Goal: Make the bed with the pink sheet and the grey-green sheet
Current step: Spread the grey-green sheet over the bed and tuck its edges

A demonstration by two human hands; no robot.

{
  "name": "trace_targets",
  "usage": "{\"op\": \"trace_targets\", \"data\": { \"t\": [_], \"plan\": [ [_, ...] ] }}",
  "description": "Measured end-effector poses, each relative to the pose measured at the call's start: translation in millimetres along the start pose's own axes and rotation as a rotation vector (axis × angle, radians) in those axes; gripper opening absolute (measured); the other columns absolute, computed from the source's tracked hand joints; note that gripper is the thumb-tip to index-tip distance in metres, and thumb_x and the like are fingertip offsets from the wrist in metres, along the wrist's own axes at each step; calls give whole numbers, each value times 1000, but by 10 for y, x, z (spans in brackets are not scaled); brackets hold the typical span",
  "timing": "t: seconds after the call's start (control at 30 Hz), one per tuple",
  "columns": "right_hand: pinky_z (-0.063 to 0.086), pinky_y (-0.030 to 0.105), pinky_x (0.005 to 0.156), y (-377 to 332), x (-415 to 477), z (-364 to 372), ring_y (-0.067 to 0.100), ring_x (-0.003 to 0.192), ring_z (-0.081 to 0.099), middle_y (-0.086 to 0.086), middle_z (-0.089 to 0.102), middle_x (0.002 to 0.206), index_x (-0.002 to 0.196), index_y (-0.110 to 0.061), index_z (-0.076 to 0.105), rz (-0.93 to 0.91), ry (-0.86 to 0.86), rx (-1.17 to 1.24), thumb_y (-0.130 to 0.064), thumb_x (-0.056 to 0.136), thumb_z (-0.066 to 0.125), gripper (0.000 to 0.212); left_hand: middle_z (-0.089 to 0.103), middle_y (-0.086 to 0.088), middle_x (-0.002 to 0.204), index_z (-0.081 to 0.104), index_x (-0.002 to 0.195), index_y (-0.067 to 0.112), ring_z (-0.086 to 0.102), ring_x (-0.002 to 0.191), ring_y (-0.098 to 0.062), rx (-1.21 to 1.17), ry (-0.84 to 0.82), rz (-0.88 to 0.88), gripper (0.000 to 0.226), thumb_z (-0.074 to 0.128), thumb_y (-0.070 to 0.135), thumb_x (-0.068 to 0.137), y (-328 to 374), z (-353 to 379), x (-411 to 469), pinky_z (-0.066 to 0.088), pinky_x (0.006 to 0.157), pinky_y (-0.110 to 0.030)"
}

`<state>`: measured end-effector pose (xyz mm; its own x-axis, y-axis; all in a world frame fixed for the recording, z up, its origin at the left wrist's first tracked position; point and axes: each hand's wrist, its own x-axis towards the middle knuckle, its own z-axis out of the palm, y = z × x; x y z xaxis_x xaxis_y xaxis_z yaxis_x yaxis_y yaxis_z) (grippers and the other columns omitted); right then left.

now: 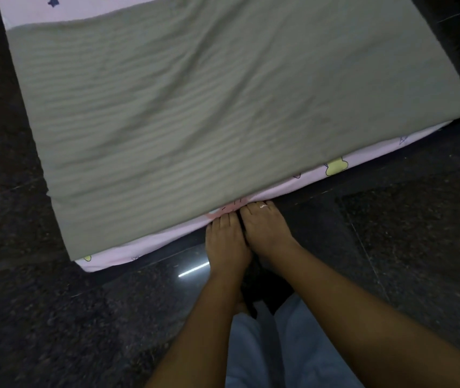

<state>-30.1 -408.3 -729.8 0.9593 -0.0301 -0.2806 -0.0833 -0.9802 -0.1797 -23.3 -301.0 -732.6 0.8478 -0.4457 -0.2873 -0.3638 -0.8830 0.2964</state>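
Observation:
The grey-green sheet [209, 107] lies spread and lightly wrinkled over most of the mattress. The pink sheet [335, 166], printed with stars and yellow shapes, shows as a strip along the near edge and at the far left corner. My left hand [227, 245] and my right hand [265, 228] lie side by side, palms down, at the middle of the near edge. Their fingertips reach the seam where the grey-green hem meets the pink strip, and the pink cloth is puckered there. The fingertips are hidden, so the grip is unclear. One right finger wears a ring.
The mattress sits low on a dark, speckled, glossy floor [55, 317] that surrounds it on all sides. A bright light reflection [194, 269] shows on the tiles near my left wrist. My light blue clothing [293, 345] fills the bottom of the view.

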Motion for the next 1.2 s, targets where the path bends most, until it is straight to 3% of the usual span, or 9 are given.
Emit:
{"op": "trace_targets", "data": {
  "t": [0.13,0.3,0.37,0.43,0.5,0.57,0.73,0.83,1.2],
  "plan": [
    [38,35,98,-1,216,-118,25,114,55,6,62,122,118,-16,60,10,-271,0,-17,91,52,29,69,-2,94,66,92,18,64,90,-24,151,-191,-82,16,57,22,80,91,-256,274,39,77,-29],
    [42,35,97,160,375,-380,27,120,53,9,54,134,132,-13,51,-177,-470,-3,-25,89,58,45,69,-12,108,69,107,14,64,102,-30,-16,-387,-56,30,63,31,83,-108,-463,549,49,84,-36],
    [46,37,93,279,305,-360,28,115,57,11,59,128,126,-12,57,-283,-376,-12,-29,89,52,41,72,-11,91,74,91,13,68,87,-24,-280,-328,-29,17,68,24,81,-305,-511,471,48,72,-31],
    [52,35,64,301,176,-335,29,82,68,13,70,95,96,-11,69,-351,-200,14,-33,87,41,38,72,-7,69,74,75,15,66,65,-14,-597,-231,-130,9,70,17,82,-464,-555,253,48,63,-28],
    [40,29,40,195,97,-352,24,51,61,4,64,63,68,-16,63,-358,36,4,-30,85,45,29,67,-2,54,67,65,23,63,52,-14,-783,-113,-281,19,69,20,83,-637,-627,56,51,60,-31],
    [39,30,37,-57,191,-446,23,48,57,1,58,60,64,-19,57,-407,191,62,-26,84,51,23,64,0,51,67,62,26,61,50,-17,-930,-8,-393,18,67,26,81,-853,-709,-11,52,58,-34],
    [50,30,51,-823,1059,-720,26,68,63,3,65,78,85,-17,67,-315,339,243,-19,78,56,13,63,4,53,64,69,19,59,55,-15,-1067,282,-474,17,66,15,86,-1496,-1246,383,52,64,-36],
    [56,36,78,-1155,1557,-723,27,99,64,7,67,109,105,-14,67,-292,296,204,-18,68,72,38,61,-8,63,62,79,11,59,50,-5,-1109,373,-469,16,57,2,91,-1811,-1640,717,54,54,-22],
    [40,51,101,-1493,2539,-845,27,127,49,7,54,135,127,-19,57,-171,146,138,-31,74,73,57,66,-5,74,64,89,8,61,66,-18,-886,295,-450,8,58,10,92,-2519,-2379,1867,44,50,-11]
  ]
}}
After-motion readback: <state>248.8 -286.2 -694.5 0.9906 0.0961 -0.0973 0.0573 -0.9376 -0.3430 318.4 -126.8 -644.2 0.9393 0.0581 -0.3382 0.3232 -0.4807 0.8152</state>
